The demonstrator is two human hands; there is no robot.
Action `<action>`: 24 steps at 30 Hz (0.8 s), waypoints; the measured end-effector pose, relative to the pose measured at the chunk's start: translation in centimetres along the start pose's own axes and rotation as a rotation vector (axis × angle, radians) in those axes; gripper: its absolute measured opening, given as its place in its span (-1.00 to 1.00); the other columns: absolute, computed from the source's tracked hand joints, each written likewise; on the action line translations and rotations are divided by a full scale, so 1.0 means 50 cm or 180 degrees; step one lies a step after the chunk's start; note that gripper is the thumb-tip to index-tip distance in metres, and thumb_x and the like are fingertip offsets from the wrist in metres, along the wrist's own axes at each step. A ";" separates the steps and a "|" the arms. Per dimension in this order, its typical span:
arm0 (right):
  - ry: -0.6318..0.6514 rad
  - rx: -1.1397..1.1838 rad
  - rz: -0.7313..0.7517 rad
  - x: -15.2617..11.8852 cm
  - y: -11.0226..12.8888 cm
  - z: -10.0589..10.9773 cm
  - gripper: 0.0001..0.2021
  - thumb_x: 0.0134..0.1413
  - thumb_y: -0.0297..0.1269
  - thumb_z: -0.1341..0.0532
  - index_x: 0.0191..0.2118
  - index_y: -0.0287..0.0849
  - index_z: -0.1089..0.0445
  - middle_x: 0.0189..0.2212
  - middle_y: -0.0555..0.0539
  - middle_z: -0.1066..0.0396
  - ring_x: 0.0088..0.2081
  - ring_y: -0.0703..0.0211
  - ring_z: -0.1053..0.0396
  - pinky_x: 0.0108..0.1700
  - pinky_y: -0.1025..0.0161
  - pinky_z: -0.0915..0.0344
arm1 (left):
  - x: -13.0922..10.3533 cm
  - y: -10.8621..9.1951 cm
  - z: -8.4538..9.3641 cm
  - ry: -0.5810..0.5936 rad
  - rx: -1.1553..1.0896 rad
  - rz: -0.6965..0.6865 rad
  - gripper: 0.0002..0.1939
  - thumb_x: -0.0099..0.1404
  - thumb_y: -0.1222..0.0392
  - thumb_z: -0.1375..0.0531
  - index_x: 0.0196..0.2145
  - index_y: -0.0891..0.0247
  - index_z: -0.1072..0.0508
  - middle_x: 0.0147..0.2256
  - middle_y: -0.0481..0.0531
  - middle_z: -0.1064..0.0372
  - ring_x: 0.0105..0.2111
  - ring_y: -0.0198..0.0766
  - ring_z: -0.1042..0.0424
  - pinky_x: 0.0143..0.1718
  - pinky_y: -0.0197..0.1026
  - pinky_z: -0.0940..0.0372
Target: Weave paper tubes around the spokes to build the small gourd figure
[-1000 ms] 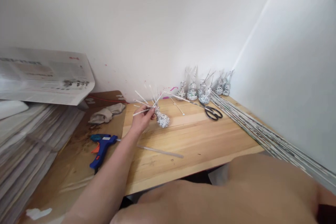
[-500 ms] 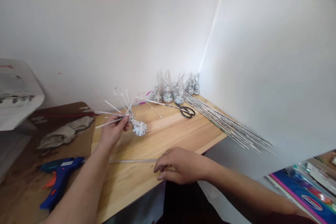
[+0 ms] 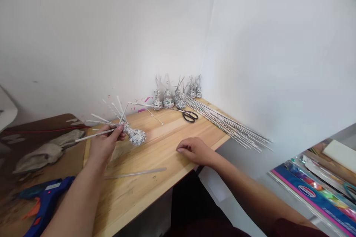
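**Woven paper piece in the left hand, bulb toward the right**

Head view. My left hand (image 3: 103, 142) grasps the woven paper piece (image 3: 137, 137) by its neck, above the tabletop (image 3: 158, 150). Its long axis slants from those fingers down to the right, bulb on my right hand's side. My right hand (image 3: 194, 150), nearer my body and well apart from the bulb, is released, fingers loosely curled. From the neck, a bent paper strand (image 3: 144, 104) runs rightward, toward the scissors (image 3: 190, 116).

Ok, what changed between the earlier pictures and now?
The bare right hand came over the pale wooden board, then moved forward, nearer the black-handled scissors. The view swung right. Unchanged: the left hand grips the bulb-shaped newspaper weave.
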State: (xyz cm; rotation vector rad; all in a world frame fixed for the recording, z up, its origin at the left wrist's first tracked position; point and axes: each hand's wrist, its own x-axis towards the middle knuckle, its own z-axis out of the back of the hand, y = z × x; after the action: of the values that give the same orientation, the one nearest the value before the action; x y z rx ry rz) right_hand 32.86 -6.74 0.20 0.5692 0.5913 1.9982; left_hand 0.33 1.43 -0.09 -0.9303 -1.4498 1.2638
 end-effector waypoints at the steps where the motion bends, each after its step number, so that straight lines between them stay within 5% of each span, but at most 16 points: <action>1: -0.0126 -0.0140 -0.0093 0.003 -0.014 0.008 -0.83 0.19 -0.33 -0.16 -0.29 -0.16 -0.51 -0.34 -0.04 -0.55 -0.30 0.20 -0.44 -0.23 0.30 -0.27 | 0.001 -0.001 0.001 0.0004 -0.0013 0.0013 -0.59 -0.05 -0.01 -0.40 -0.34 0.34 -0.50 -0.51 -0.07 -0.43 -0.54 -0.38 -0.40 -0.44 -0.32 -0.40; 7: -0.1119 -0.1587 -0.1090 0.010 -0.134 0.105 -0.76 0.20 -0.27 -0.15 -0.10 -0.22 -0.48 -0.12 -0.22 -0.50 -0.04 -0.04 -0.37 0.05 0.08 -0.21 | 0.003 -0.006 0.001 -0.0217 -0.0082 0.0004 -0.58 -0.09 -0.01 -0.42 -0.35 0.34 -0.50 -0.52 -0.08 -0.42 -0.57 -0.40 -0.37 -0.48 -0.33 -0.39; 10: -0.1166 -0.2177 -0.1843 0.006 -0.197 0.163 -0.60 0.16 -0.19 -0.19 0.07 -0.26 -0.38 0.02 -0.32 -0.42 0.07 -0.20 -0.30 0.10 -0.02 -0.18 | 0.005 -0.005 0.001 -0.0217 -0.0045 0.0013 -0.58 -0.09 -0.01 -0.42 -0.36 0.33 -0.50 -0.51 -0.08 -0.43 -0.56 -0.40 -0.38 -0.49 -0.34 -0.39; 14: -0.0936 -0.1953 -0.2716 0.002 -0.259 0.216 -0.39 0.07 -0.01 -0.24 0.18 -0.25 -0.28 0.09 -0.35 -0.36 0.10 -0.35 -0.27 0.03 -0.09 -0.23 | 0.006 -0.006 0.000 -0.0211 -0.0022 0.0067 -0.58 -0.12 -0.02 -0.43 -0.39 0.33 -0.49 -0.54 -0.08 -0.42 -0.58 -0.39 -0.38 -0.50 -0.34 -0.39; 24: -0.0918 -0.1769 -0.2065 0.027 -0.271 0.199 -0.75 0.13 -0.30 -0.16 -0.10 -0.18 -0.49 -0.09 -0.18 -0.52 -0.06 0.03 -0.42 -0.06 0.25 -0.24 | 0.006 -0.004 0.000 -0.0117 -0.0005 0.0075 -0.57 -0.12 -0.03 -0.43 -0.38 0.32 -0.50 -0.56 -0.08 -0.42 -0.58 -0.39 -0.38 -0.52 -0.37 -0.36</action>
State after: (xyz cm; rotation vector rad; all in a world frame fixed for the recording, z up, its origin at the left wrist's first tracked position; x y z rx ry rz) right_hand 47.21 2.15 -0.18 0.2610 0.0115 1.3397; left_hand 0.27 1.66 0.15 -0.9319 -1.4726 1.3033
